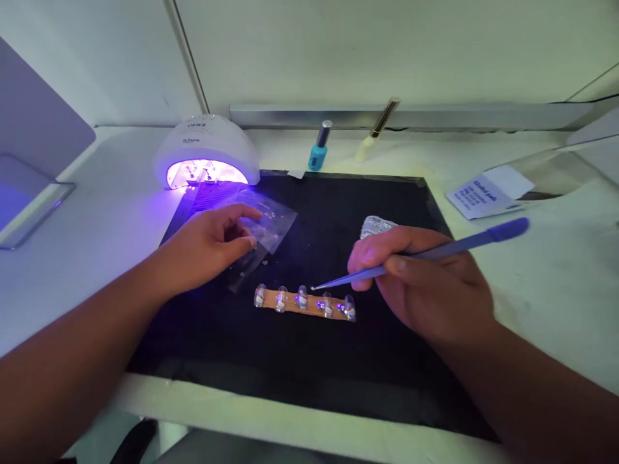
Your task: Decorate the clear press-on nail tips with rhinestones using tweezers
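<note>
A slim bluish-purple dotting tool (459,245) rests pen-like in my right hand (430,283), its fine tip just right of the middle nail on a tan strip (314,303). Several clear press-on nails (281,299) with small decorations stand along this strip on the black mat (290,367). My left hand (207,248) hovers over or touches clear plastic sachets (273,222), thumb and index finger apart, nothing seen between them. A few tiny shiny bits (265,262) lie by the sachets. Behind my right hand, a crumpled silvery piece (377,225) is partly hidden.
A lit white nail lamp (207,145) glows purple at the mat's back left corner. Behind the mat stand a blue polish bottle (318,151) and a cream bottle with a gold cap (380,129). An opened alcohol pads box (488,192) lies at right.
</note>
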Tool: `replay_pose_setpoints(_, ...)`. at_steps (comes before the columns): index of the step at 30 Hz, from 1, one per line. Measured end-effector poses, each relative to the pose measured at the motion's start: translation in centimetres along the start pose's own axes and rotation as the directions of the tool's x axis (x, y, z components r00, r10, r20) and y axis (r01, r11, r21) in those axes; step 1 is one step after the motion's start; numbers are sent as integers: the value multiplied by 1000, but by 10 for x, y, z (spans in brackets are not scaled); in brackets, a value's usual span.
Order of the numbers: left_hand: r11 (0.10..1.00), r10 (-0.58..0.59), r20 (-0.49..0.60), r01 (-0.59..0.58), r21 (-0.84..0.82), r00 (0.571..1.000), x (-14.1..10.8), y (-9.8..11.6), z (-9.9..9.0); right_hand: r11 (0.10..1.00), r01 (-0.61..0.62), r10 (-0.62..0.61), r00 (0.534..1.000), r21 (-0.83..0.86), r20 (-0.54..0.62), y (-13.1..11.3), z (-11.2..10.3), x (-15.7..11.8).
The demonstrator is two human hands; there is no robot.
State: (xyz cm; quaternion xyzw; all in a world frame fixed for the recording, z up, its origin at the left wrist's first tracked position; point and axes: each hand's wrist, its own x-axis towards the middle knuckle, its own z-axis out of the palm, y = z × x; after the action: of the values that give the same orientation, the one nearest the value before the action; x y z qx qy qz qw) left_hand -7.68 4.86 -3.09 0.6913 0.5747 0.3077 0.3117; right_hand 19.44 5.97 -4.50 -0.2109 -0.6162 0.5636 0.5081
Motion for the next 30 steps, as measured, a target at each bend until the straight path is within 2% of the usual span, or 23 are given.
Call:
replay_pose_setpoints(3, 969, -56, 64, 39, 246, 996, 0, -6, -6, 998, -64, 64, 998, 4, -2, 1, -2, 2)
replay_pose_setpoints(5, 930, -61, 33, 44, 364, 998, -4, -4, -10, 990, -136, 137, 990, 36, -24, 1, -2, 3)
replay_pose_setpoints(7, 918, 16, -27, -4, 396, 1000, -8, 0, -13, 977, -198, 200, 979, 77, -21, 2, -3, 4)
replay_pose_setpoints(9, 921, 161, -49, -132, 367, 986, -12, 6, -13, 965, -238, 239, 971, 110, 6, 4, -5, 5)
replay_pose_setpoints(12, 873, 384, 42, -378, 310, 922, -18, 15, -6, 944, -302, 291, 952, 133, 94, 5, -8, 5)
replay_pose_setpoints(15, 819, 489, 148, -511, 262, 860, -23, 20, 1, 932, -338, 315, 934, 133, 171, 6, -12, 5)
replay_pose_setpoints(23, 811, 521, 292, -571, 124, 802, -22, 24, 6, 909, -395, 363, 908, 135, 211, 7, -15, 5)
replay_pose_setpoints(30, 836, 488, 357, -544, 71, 796, -25, 28, 16, 887, -430, 391, 893, 167, 221, 8, -15, 8)
